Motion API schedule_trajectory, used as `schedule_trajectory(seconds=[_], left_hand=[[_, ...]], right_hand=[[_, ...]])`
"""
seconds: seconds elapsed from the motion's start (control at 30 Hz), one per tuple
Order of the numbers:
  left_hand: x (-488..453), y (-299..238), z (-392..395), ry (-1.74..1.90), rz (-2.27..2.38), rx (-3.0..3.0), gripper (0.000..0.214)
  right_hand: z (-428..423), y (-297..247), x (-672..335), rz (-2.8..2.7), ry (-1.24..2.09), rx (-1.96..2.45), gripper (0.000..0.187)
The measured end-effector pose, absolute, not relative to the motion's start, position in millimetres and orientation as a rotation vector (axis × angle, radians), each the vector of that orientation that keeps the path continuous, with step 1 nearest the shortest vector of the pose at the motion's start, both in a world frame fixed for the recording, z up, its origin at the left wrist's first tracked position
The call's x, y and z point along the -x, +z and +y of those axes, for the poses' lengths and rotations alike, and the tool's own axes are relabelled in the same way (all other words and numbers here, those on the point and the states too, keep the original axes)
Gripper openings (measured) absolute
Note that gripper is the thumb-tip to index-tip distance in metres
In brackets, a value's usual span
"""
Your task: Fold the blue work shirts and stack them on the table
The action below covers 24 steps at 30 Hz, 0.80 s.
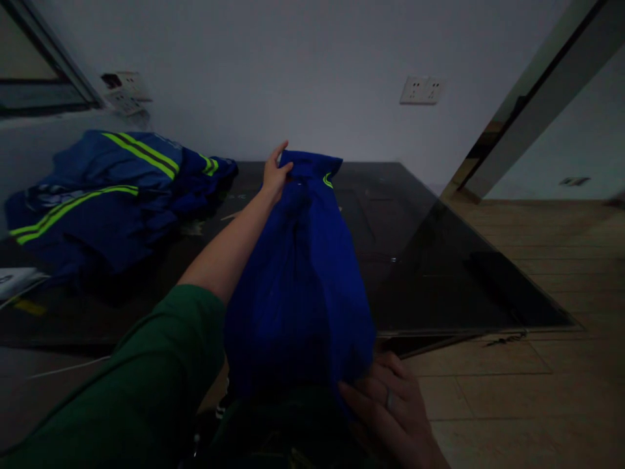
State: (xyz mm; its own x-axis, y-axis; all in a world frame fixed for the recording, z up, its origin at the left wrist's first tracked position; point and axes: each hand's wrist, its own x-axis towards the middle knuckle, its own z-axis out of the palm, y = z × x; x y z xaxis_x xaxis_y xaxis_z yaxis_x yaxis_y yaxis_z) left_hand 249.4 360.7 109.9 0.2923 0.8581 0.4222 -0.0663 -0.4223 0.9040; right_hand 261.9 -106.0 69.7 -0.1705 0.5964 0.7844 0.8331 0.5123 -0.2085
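Note:
A bright blue garment point(297, 286) with yellow-green stripes near its far end stretches from the dark tabletop toward my body. At that far end, my left hand point(276, 174) is on its left corner, thumb and a finger apart with the cloth's edge between them. Low on the right, my right hand point(388, 404), with a ring on one finger, pinches the near right edge of the garment. The garment's near end fades into dark shadow against my clothes. Parts of the fingers of both hands are hidden by cloth.
A heap of blue garments point(107, 202) with yellow-green stripes lies on the left of the dark table point(420, 260). Behind stands a white wall with a double socket point(422, 90). A white item with a cable point(19, 283) sits at the left edge. Wooden-look flooring point(537, 384) shows at right.

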Motion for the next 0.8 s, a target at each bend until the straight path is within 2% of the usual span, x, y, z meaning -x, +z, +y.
schedule_trajectory(seconds=[0.07,0.13,0.23,0.37,0.43,0.5,0.6,0.67,0.8], left_hand=[[-240,108,359,1.299,0.851,-1.718,0.051],[-225,97,355,1.144,1.101,-1.764,0.045],[-201,80,343,0.908,1.320,-1.828,0.049],[-172,79,292,0.907,1.236,-2.145,0.041],[-153,86,243,0.724,1.084,-2.189,0.029],[-129,93,183,0.494,0.991,-2.119,0.021],[-96,89,96,0.106,0.931,-2.079,0.030],[-84,75,54,-0.048,0.928,-2.087,0.031],[-89,43,16,0.084,0.943,-1.966,0.030]], right_hand=[[-99,58,-255,-1.942,-0.327,1.209,0.015],[-91,46,-248,-2.031,-0.256,1.306,0.013],[-87,37,-246,-2.114,-0.061,1.397,0.006],[-105,39,-268,-1.926,0.123,1.308,0.015],[-116,35,-288,-1.664,0.169,1.381,0.014],[-125,23,-307,-1.356,0.229,1.566,0.022],[-129,-2,-324,-1.059,0.458,1.747,0.031],[-126,-16,-325,-0.986,0.663,1.727,0.043],[-117,-25,-311,-0.816,0.978,1.620,0.056]])
